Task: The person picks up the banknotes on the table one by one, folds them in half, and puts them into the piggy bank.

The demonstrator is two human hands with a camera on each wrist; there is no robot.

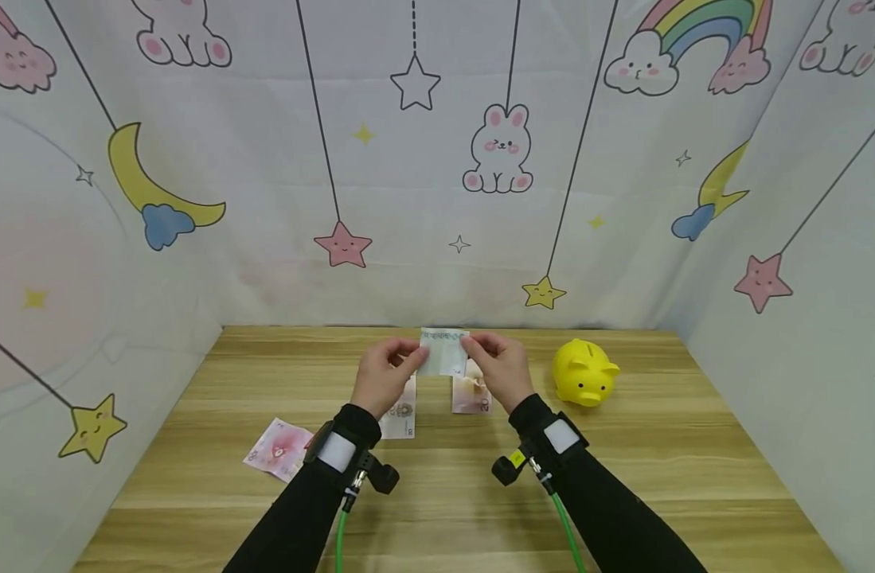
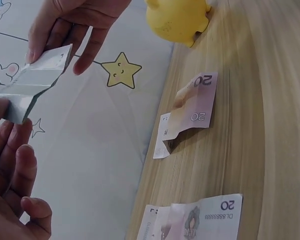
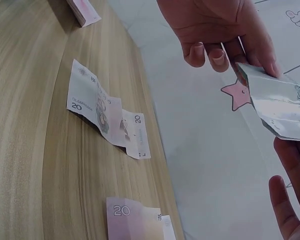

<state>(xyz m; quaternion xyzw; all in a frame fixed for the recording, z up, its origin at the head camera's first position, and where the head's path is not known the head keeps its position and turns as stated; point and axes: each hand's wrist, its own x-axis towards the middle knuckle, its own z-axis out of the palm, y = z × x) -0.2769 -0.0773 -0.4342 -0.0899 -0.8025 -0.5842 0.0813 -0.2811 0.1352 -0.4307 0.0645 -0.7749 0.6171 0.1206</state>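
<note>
A pale green creased banknote [image 1: 444,352] is held up above the back part of the table, stretched between both hands. My left hand [image 1: 385,374] pinches its left edge between thumb and fingers, and my right hand [image 1: 501,370] pinches the right edge. In the left wrist view the note [image 2: 37,80] shows several fold lines across it. Beneath the hands lie two creased 20 banknotes: one [image 1: 403,414] below the left hand and a pinkish-brown one [image 1: 471,395] by the right. Each hand partly hides the note below it in the head view.
A yellow piggy bank [image 1: 583,372] stands right of the right hand. A pink banknote [image 1: 276,447] lies at the left, partly behind the left sleeve. The wooden table [image 1: 666,461] ends at a patterned white cloth [image 1: 437,278]. Green cables [image 1: 340,541] run along both forearms.
</note>
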